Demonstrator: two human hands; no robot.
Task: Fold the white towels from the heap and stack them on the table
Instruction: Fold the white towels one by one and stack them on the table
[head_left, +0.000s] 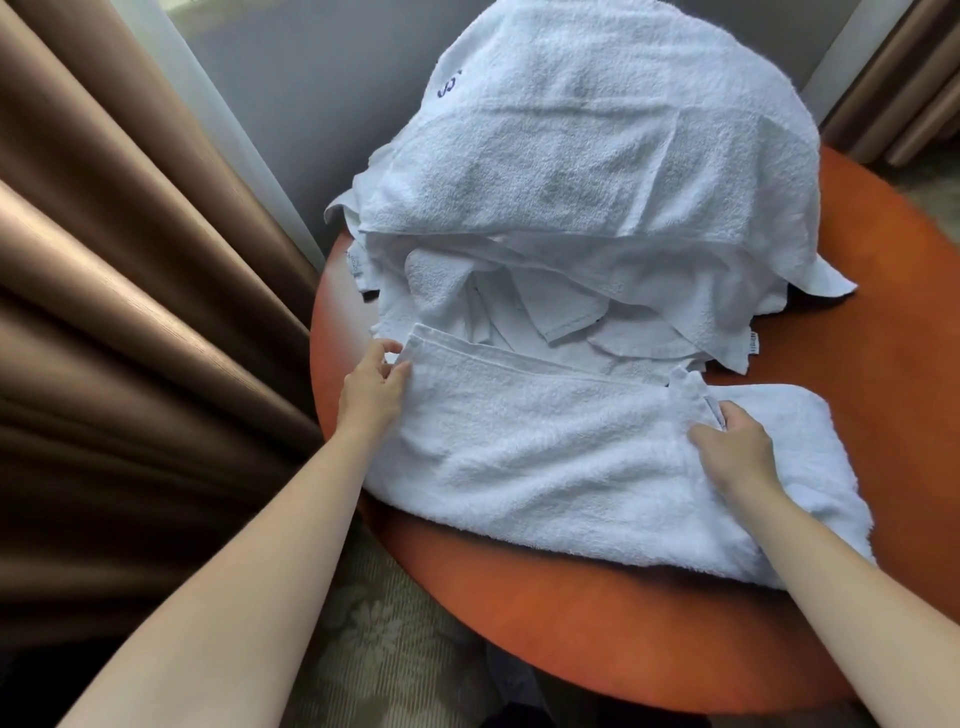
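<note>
We pinch the far edge of the towel (545, 457) with our left hand (371, 387) and right hand (737, 447), stretching it flat on the bench (597, 629) before the heap (597, 182), probably to fold it squarely.

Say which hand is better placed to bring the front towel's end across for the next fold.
Left, probably. The left hand pinches the far-left corner of the front towel, a free end beside bare table. The right hand grips an edge with more cloth lying beyond it.
</note>
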